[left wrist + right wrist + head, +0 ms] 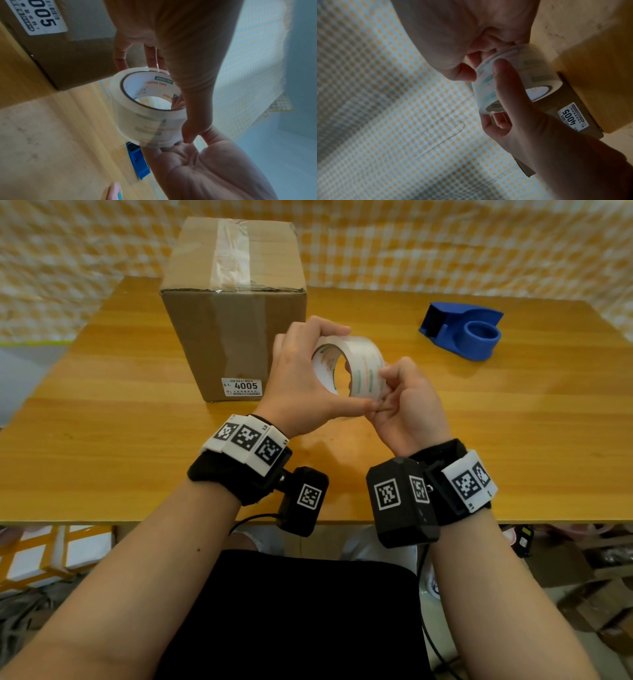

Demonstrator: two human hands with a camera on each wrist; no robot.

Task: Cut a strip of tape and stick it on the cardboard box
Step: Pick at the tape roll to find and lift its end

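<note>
A roll of clear tape (356,364) is held above the table, just right of the cardboard box (233,313). My left hand (305,378) grips the roll, fingers over its top and thumb under it. My right hand (397,392) has its fingers curled, and their tips pinch at the roll's outer layer on the lower right side. In the left wrist view the tape roll (147,111) shows its white printed core, with the right hand (205,166) below it. The box's top bears an old strip of clear tape (231,258).
A blue tape dispenser (462,332) lies on the wooden table (513,422) to the right, with no roll in it. The box carries a white label (241,386) low on its front. A checked cloth (445,244) hangs behind the table.
</note>
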